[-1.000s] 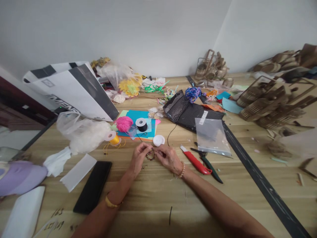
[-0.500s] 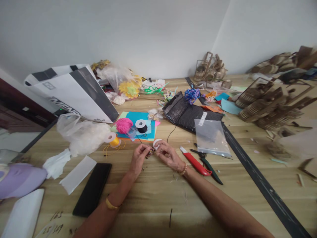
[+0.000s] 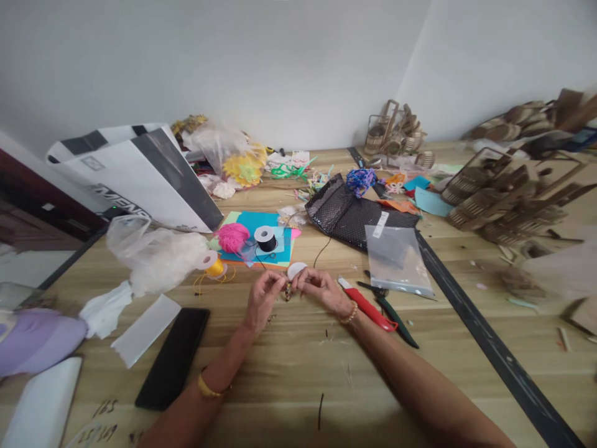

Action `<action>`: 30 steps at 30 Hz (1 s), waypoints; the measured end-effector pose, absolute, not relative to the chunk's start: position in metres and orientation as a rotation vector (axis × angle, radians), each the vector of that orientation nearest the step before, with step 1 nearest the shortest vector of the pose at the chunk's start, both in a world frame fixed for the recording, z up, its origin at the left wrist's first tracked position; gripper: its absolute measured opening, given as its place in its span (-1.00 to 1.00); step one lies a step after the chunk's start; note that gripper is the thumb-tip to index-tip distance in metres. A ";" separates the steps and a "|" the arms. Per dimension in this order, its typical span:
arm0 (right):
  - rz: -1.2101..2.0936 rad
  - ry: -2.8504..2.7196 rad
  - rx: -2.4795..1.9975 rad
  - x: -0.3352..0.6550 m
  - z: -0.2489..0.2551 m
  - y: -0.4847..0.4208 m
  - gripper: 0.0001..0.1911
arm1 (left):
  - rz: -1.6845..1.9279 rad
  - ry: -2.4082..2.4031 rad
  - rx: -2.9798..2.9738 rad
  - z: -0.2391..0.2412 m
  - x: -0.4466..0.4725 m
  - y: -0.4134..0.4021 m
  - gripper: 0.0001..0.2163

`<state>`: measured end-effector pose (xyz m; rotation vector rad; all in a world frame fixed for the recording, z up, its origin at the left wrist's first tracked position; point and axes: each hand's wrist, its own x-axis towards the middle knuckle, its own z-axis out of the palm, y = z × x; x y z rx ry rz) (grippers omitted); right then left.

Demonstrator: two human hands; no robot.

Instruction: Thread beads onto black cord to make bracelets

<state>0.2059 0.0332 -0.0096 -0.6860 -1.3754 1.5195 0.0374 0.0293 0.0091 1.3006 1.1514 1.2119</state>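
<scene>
My left hand (image 3: pixel 263 297) and my right hand (image 3: pixel 323 290) face each other over the table, thumb and fingers pinched. Between them hangs a small beaded cord (image 3: pixel 288 291) with several dark and coloured beads; both hands grip it, and its exact ends are hidden by the fingertips. Just behind the right fingers lies a white round lid-like piece (image 3: pixel 296 269). A spool of black cord (image 3: pixel 267 241) stands farther back, its cord trailing toward the hands. A few tiny beads (image 3: pixel 271 318) lie loose below the left hand.
A red-handled knife (image 3: pixel 370 306) and green-handled pliers (image 3: pixel 396 320) lie right of the hands. To the left are a black phone (image 3: pixel 173 359), a yellow thread spool (image 3: pixel 214 265) and a plastic bag (image 3: pixel 158 261). Wooden baskets (image 3: pixel 499 193) stand at right.
The beads now hang lower between the two hands instead of sitting against the left fingertips. The right fingers have come down slightly, uncovering more of the white piece.
</scene>
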 end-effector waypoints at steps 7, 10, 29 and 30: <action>1.540 -1.375 -0.660 0.208 -0.008 0.034 -0.69 | 1.252 1.101 1.258 0.004 0.036 0.029 -0.84; 1.536 -1.365 -0.674 0.208 -0.010 0.035 -0.69 | 1.268 1.033 1.236 -0.001 0.035 0.030 -0.85; 1.093 -1.602 -0.915 0.206 -0.017 0.034 -0.76 | 1.004 1.143 1.321 0.013 0.025 0.034 -0.85; 1.047 -1.622 -0.912 0.206 -0.017 0.034 -0.77 | 1.010 1.150 1.320 0.012 0.025 0.034 -0.86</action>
